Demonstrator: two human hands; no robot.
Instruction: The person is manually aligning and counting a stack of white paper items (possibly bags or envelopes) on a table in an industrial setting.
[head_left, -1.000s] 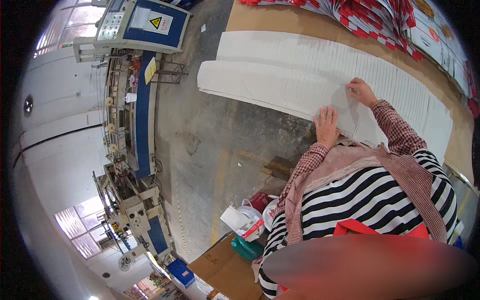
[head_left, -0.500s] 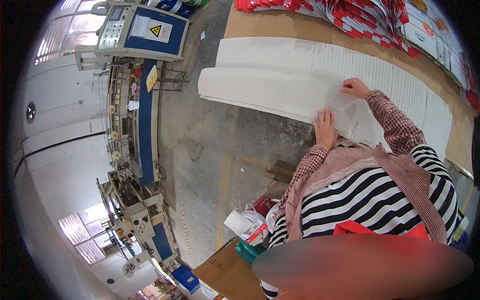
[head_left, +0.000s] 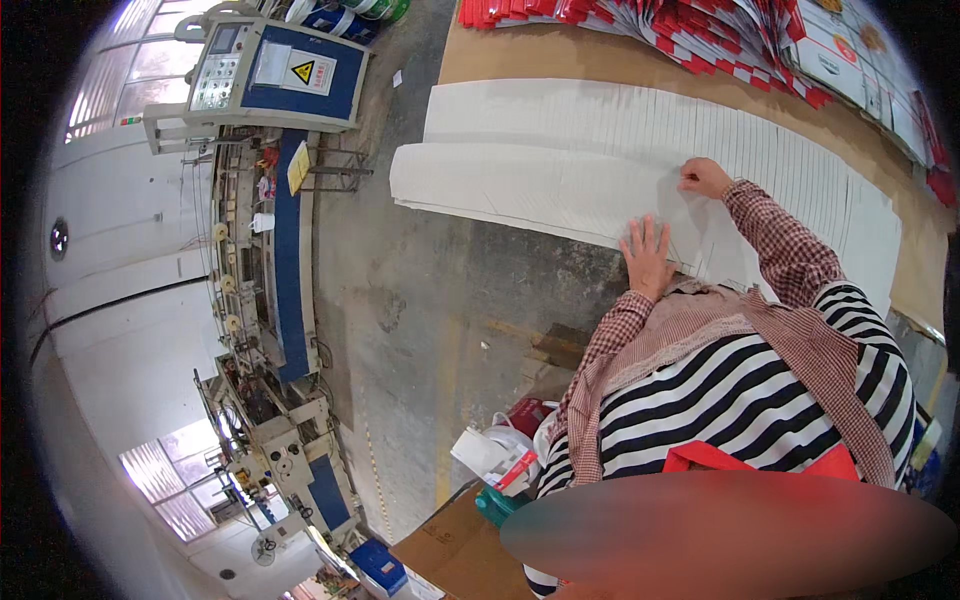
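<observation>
my left hand stays flat and open on the white sheets; my right hand, pinching one sheet's edge, has slid further along.

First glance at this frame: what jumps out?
Long rows of overlapped white sheets fanned across the brown table, with red printed cartons piled along its far edge. The left hand lies flat on the sheets while the right hand pinches one. Left, a blue conveyor machine.

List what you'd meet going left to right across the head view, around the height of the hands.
White wall → blue conveyor machine → grey concrete floor → left hand flat on the white sheets → right hand pinching a sheet → brown tabletop.
</observation>
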